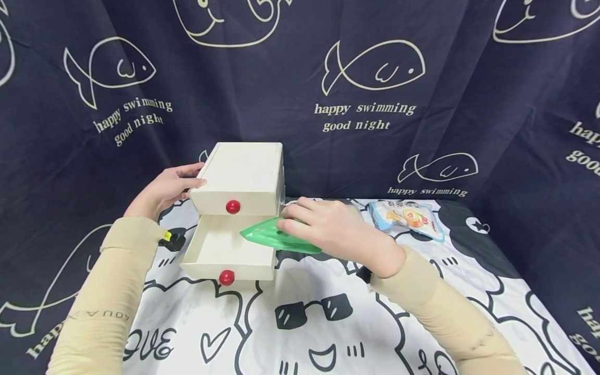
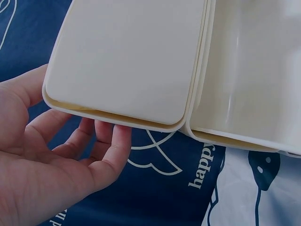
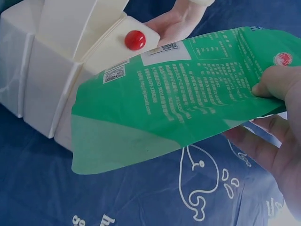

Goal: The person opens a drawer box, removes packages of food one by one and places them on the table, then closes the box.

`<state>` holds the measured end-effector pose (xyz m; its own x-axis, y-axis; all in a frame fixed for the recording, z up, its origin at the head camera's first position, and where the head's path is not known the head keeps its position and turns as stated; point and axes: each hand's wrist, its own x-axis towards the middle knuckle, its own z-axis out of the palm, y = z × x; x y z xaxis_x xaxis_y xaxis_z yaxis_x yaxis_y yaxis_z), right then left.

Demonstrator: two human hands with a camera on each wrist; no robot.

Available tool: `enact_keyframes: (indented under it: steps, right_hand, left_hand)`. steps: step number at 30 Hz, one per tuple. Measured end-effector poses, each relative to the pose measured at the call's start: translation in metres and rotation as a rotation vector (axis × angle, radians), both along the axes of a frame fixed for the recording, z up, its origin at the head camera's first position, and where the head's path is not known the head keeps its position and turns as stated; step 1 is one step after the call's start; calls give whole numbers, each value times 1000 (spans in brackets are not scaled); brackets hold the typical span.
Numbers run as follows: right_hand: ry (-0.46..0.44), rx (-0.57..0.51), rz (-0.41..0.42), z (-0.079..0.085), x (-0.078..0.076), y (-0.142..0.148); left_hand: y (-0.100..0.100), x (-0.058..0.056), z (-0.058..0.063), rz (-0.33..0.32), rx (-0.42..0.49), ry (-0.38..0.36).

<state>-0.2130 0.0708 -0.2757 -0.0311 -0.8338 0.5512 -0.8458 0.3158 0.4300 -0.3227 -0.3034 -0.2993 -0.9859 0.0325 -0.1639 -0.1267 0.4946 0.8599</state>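
Note:
A white drawer cabinet (image 1: 244,166) with red knobs stands in front of the curtain, its lower drawer (image 1: 220,250) pulled out. My left hand (image 1: 166,187) touches the cabinet's left side; in the left wrist view the fingers (image 2: 110,155) lie against its edge. Between thumb and fingers my right hand (image 1: 335,229) pinches a green plastic packet (image 3: 155,103), printed with white text and codes. In the head view, the packet's far end (image 1: 258,233) overlaps the right side of the open drawer. No contents show on the visible part of the drawer floor.
A blue and white snack packet (image 1: 410,217) lies on the table to the right. The patterned white cloth (image 1: 300,344) covers the table. Dark fish-print curtains (image 1: 304,78) hang close behind the cabinet and along both sides. A small black and yellow object (image 1: 173,239) appears below the left wrist.

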Motion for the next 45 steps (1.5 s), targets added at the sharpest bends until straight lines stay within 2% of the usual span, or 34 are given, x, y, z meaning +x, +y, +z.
enact_keyframes:
  steps: [8,15,23,29,45]
  right_hand:
    - [-30,15,-80,-7,-4,14]
    - [-31,52,-162,-20,-7,23]
    - [18,71,-229,-37,-12,30]
    - [63,129,-300,-51,-16,34]
    - [-8,109,-371,-88,-25,36]
  left_hand:
    - [-3,-1,-1,-6,18,-4]
    - [-2,-2,-1,-8,17,3]
    - [-3,-2,0,4,17,0]
    - [-3,-2,0,7,30,-3]
    - [-3,-3,-1,-8,39,-1]
